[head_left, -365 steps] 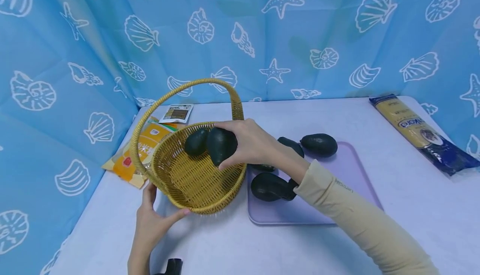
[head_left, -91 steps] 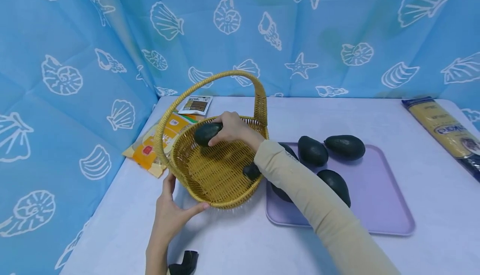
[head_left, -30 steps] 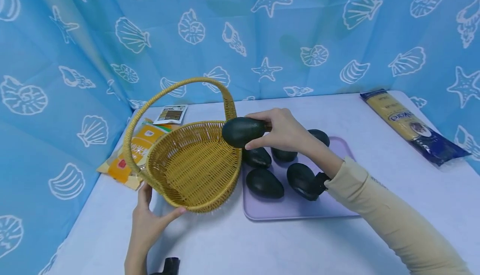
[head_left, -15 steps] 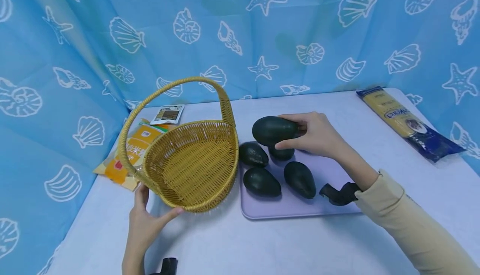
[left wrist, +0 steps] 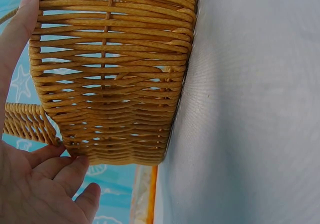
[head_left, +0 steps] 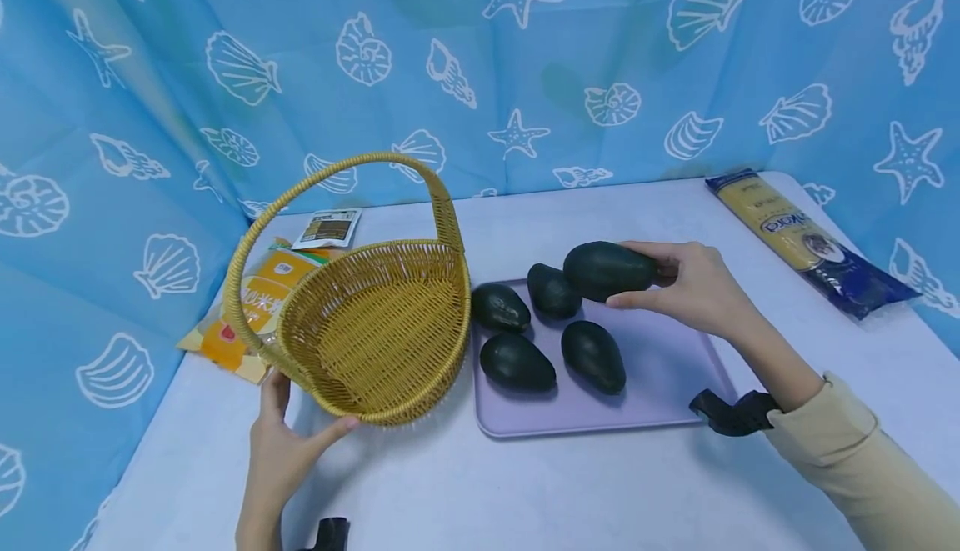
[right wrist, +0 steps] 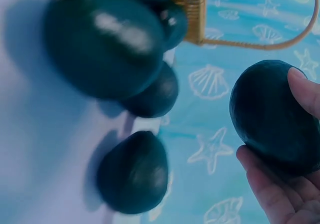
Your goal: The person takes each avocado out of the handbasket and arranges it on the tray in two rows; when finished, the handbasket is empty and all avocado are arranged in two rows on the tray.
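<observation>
My right hand (head_left: 686, 284) grips a dark green avocado (head_left: 609, 271) above the back of the lilac tray (head_left: 660, 384). In the right wrist view, thumb and fingers hold this avocado (right wrist: 275, 114) from opposite sides. Several other avocados (head_left: 517, 362) lie on the tray, and one avocado (right wrist: 135, 174) shows there that the held one and the hand hide in the head view. My left hand (head_left: 281, 443) holds the woven basket (head_left: 382, 351) at its near left side. Its thumb is on the rim, its fingers (left wrist: 70, 176) at the foot of the handle (left wrist: 25, 119).
An orange food packet (head_left: 262, 301) lies partly behind the basket, beside a small white sachet (head_left: 327, 228). At the right is a blue and yellow packet (head_left: 810, 238). A blue shell-print curtain (head_left: 525, 76) encloses the white table (head_left: 525, 493) at the back and left.
My right hand took an avocado out of the basket and has carried it right, from over the basket's edge to above the tray. The left hand keeps its place on the basket.
</observation>
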Motion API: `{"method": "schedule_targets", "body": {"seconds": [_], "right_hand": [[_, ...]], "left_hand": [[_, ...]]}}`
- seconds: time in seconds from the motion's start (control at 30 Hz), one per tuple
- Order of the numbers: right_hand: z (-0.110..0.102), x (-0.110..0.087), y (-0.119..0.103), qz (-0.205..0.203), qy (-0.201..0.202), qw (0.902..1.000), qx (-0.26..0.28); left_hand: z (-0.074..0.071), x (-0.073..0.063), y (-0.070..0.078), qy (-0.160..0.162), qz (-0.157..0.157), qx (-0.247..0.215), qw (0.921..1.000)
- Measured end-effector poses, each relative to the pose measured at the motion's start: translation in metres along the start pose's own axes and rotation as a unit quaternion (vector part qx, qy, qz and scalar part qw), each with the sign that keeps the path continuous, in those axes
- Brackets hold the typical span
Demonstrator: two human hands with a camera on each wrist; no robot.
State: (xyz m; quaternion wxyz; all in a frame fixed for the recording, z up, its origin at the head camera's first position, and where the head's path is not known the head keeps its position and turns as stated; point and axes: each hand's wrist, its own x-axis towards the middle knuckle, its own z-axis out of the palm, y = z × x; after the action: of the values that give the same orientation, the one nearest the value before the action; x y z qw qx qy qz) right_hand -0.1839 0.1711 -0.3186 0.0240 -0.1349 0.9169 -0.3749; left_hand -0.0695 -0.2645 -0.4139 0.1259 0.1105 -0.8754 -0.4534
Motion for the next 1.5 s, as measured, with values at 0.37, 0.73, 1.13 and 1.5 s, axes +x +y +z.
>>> {"method": "schedule_targets", "body": {"seconds": [0.37,0.73,1.13,1.5], "right_hand": [[0.005,-0.021,0.044,0.047,0.013,0.9980,-0.040],[0.024,-0.034,0.075,0.065,0.018,0.9942,-0.084],[0.038,-0.039,0.082,0.061,0.021,0.9954,-0.070],[0.039,-0.040,0.084,0.074,0.002,0.9951,-0.065]], "left_hand": [[0.001,0.000,-0.001,0.006,0.003,-0.001,1.0000],[0.000,-0.001,-0.001,0.012,0.022,-0.005,0.9997],[0.003,0.000,-0.002,0.003,0.007,-0.010,0.9999],[0.001,-0.001,-0.001,0.005,0.006,0.003,1.0000]]}}
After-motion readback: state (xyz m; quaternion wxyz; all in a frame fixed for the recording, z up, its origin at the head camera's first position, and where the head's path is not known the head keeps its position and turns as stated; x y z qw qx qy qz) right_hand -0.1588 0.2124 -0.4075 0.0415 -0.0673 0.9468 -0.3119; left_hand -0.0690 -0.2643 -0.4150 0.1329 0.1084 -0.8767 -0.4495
